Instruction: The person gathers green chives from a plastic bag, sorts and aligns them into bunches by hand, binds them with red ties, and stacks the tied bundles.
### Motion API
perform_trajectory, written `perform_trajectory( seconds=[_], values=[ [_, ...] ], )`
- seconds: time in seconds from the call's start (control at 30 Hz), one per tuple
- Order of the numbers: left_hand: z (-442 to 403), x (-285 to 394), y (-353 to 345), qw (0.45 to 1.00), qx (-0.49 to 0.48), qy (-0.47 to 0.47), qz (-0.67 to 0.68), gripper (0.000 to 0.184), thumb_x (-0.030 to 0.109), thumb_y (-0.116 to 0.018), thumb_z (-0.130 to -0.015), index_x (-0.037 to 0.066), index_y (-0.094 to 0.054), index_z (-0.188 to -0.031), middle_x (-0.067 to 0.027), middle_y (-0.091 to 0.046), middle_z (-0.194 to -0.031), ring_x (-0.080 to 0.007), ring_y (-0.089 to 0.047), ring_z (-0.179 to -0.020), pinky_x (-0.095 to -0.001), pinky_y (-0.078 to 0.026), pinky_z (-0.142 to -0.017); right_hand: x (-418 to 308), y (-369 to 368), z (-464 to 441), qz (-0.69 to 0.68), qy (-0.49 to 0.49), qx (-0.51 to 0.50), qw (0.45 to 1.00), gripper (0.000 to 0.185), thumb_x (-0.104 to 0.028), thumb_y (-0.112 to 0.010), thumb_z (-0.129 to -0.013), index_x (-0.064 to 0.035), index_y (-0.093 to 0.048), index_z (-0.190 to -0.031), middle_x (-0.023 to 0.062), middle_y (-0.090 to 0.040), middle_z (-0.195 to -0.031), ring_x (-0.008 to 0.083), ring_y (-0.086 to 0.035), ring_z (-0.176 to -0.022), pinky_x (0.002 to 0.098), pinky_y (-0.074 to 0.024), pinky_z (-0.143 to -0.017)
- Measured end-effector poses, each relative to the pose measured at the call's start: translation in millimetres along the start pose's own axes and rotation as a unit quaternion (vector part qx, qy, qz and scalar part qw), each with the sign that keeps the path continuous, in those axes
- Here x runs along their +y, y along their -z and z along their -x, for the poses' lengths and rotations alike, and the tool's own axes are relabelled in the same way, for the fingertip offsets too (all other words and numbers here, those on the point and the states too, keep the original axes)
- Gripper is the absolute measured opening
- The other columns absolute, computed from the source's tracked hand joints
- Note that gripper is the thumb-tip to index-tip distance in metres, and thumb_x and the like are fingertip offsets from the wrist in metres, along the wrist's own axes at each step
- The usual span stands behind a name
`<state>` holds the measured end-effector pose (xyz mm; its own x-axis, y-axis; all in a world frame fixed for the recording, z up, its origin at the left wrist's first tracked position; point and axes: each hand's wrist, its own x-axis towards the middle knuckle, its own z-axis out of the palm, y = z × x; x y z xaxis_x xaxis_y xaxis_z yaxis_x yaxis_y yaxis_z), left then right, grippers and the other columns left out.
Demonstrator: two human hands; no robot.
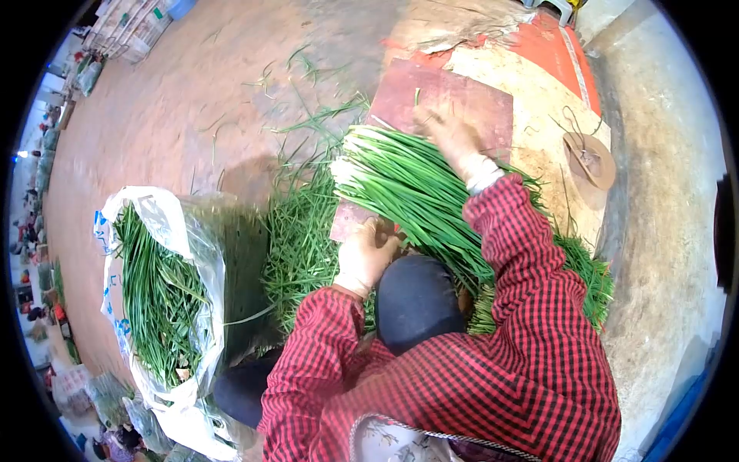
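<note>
A thick bundle of long green stalks with pale ends [419, 189] lies across a reddish board [485, 104], pale ends toward the left. At the bundle's lower left edge is my left hand [363, 256], its thumb and fingers curled around something I cannot make out. My right hand [450, 137], blurred by motion, is at the upper edge of the bundle over the board, with its fingers spread. A short green piece [417, 96] is on the board near it.
Left of me stands a white plastic bag [162, 212] holding green stalks [158, 300]. Loose green scraps [304, 239] cover the floor beside the board. A roll of brown tape [590, 160] lies on the pale board [539, 138] at right. A crate [127, 31] sits far left.
</note>
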<state>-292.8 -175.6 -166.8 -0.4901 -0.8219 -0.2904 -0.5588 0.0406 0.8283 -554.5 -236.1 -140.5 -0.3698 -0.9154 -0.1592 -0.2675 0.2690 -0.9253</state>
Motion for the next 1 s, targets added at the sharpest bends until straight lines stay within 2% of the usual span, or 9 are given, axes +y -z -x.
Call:
perform_trajectory(
  seconds=[0.1, 0.2, 0.27, 0.4, 0.53, 0.67, 0.73, 0.9, 1.0],
  values=[
    [2, 2, -1, 0.996, 0.007, -0.060, -0.071, 0.020, 0.022, -0.076, -0.079, 0.008, -0.066, -0.090, -0.0017, -0.068, -0.076, -0.0134, -0.065, -0.067, -0.0297, -0.052, -0.063, 34, 25, -28, -0.154, -0.086, 0.088, 0.980, 0.047, -0.043, -0.058, -0.092, -0.0017, -0.066, -0.114, 0.0182, -0.070, -0.103, 0.0275, -0.068, -0.092, 0.0377, -0.0493, -0.089],
    [0, 5, 1, 0.989, 0.007, -0.093, -0.119, 0.019, 0.023, -0.076, -0.079, 0.009, -0.065, -0.087, -0.0032, -0.066, -0.073, -0.0163, -0.065, -0.065, -0.0315, -0.052, -0.062, 38, 33, -34, 0.043, -0.156, 0.083, 0.983, 0.047, -0.043, -0.059, -0.090, -0.0012, -0.065, -0.112, 0.0146, -0.070, -0.106, 0.0231, -0.067, -0.097, 0.0347, -0.0510, -0.085],
    [-1, 1, -1, 0.986, 0.014, -0.095, -0.136, 0.019, 0.023, -0.076, -0.079, 0.009, -0.065, -0.086, -0.0039, -0.066, -0.074, -0.0174, -0.065, -0.065, -0.0322, -0.052, -0.062, 28, 25, -33, 0.324, -0.079, 0.025, 0.942, 0.052, -0.051, -0.061, -0.084, -0.0053, -0.068, -0.107, 0.0198, -0.069, -0.105, 0.0337, -0.066, -0.100, 0.0426, -0.0491, -0.089],
    [-2, -2, -2, 0.985, 0.027, -0.100, -0.137, 0.018, 0.023, -0.075, -0.079, 0.009, -0.064, -0.084, -0.0048, -0.066, -0.078, -0.0189, -0.065, -0.065, -0.0325, -0.051, -0.061, -32, 5, -28, 0.471, -0.112, -0.082, 0.871, 0.044, -0.046, -0.062, -0.081, -0.0151, -0.070, -0.111, 0.0189, -0.066, -0.116, 0.0325, -0.062, -0.111, 0.0411, -0.0454, -0.098],
    [1, -2, 0, 0.994, 0.006, -0.068, -0.079, 0.017, 0.024, -0.071, -0.079, 0.011, -0.062, -0.084, -0.0071, -0.063, -0.084, -0.0287, -0.063, -0.076, -0.0410, -0.050, -0.067, -24, 1, -42, 0.515, -0.063, -0.012, 0.855, 0.037, -0.048, -0.065, -0.081, -0.0161, -0.071, -0.099, 0.0157, -0.065, -0.120, 0.0318, -0.062, -0.111, 0.0436, -0.0487, -0.093],
    [1, 0, 0, 0.992, 0.008, -0.065, -0.104, 0.016, 0.024, -0.071, -0.079, 0.011, -0.062, -0.084, -0.0070, -0.063, -0.085, -0.0285, -0.064, -0.078, -0.0410, -0.050, -0.066, -30, 12, -52, 0.355, 0.072, 0.050, 0.931, 0.031, -0.044, -0.062, -0.085, -0.0176, -0.071, -0.100, 0.0122, -0.071, -0.096, 0.0355, -0.066, -0.092, 0.0430, -0.0516, -0.084],
    [1, 0, 0, 0.992, 0.008, -0.067, -0.107, 0.016, 0.024, -0.071, -0.079, 0.012, -0.062, -0.084, -0.0070, -0.063, -0.085, -0.0283, -0.064, -0.078, -0.0410, -0.050, -0.066, -56, 10, -46, 0.346, 0.098, 0.080, 0.930, 0.031, -0.038, -0.065, -0.087, -0.0098, -0.070, -0.100, 0.0090, -0.072, -0.087, 0.0285, -0.068, -0.084, 0.0381, -0.0527, -0.076],
    [1, -2, -1, 0.989, 0.033, -0.091, -0.108, 0.019, 0.024, -0.074, -0.080, 0.010, -0.062, -0.083, -0.0047, -0.062, -0.072, -0.0185, -0.062, -0.061, -0.0328, -0.049, -0.059, -117, 16, -38, -0.094, 0.223, 0.045, 0.969, 0.027, -0.029, -0.070, -0.088, -0.0029, -0.067, -0.092, 0.0024, -0.065, -0.071, 0.0108, -0.062, -0.064, 0.0267, -0.0487, -0.061],
    [0, -4, 0, 0.991, 0.012, -0.078, -0.109, 0.018, 0.024, -0.074, -0.082, 0.009, -0.065, -0.087, -0.0044, -0.064, -0.074, -0.0161, -0.063, -0.063, -0.0307, -0.051, -0.060, -126, 23, -29, -0.072, 0.194, -0.002, 0.978, 0.021, -0.021, -0.070, -0.090, -0.0009, -0.066, -0.091, 0.0006, -0.064, -0.070, 0.0071, -0.059, -0.063, 0.0226, -0.0468, -0.058]
  ],
)
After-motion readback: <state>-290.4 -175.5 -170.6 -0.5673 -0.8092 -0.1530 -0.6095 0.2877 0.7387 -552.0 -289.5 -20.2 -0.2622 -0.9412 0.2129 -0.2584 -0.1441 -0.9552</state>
